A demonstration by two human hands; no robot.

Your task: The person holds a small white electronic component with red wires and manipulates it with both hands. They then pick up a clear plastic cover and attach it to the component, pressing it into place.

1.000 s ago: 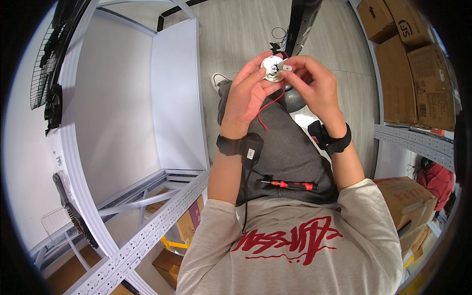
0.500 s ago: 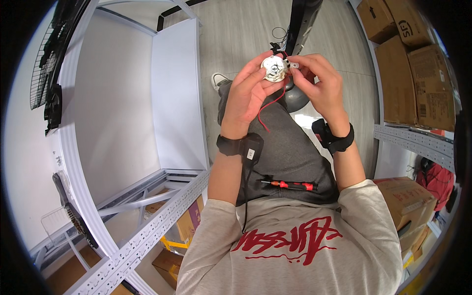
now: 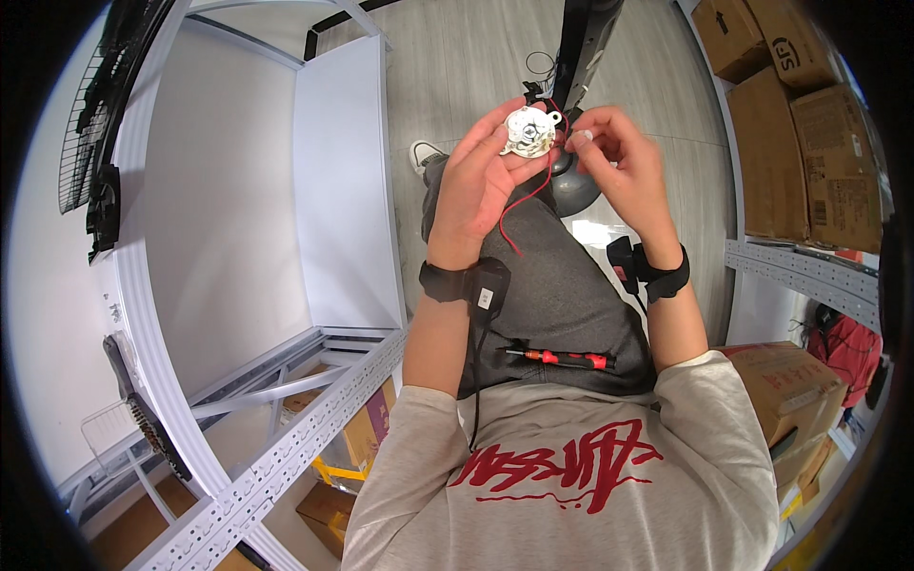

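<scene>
My left hand [image 3: 478,181] is closed round the edge of a round white part [image 3: 530,131], which has a small ringed ear and a dark mark at its centre. A thin red wire [image 3: 519,202] hangs from this part over my lap. Just right of it, my right hand [image 3: 625,173] pinches a small white piece [image 3: 581,139], apart from the round part; its exact kind is too small to tell. On my lap lies a red and black screwdriver [image 3: 571,359], its tip towards the left.
A black pole [image 3: 583,52] with a rounded grey base [image 3: 574,190] stands beyond my hands. White metal shelving [image 3: 347,190] runs along the left. Cardboard boxes [image 3: 769,157] are stacked at the right, with another box [image 3: 785,381] nearer me. Black straps sit on both wrists.
My right hand has drawn slightly away from the round part with the small white piece, uncovering the ringed ear. My left hand has barely moved.
</scene>
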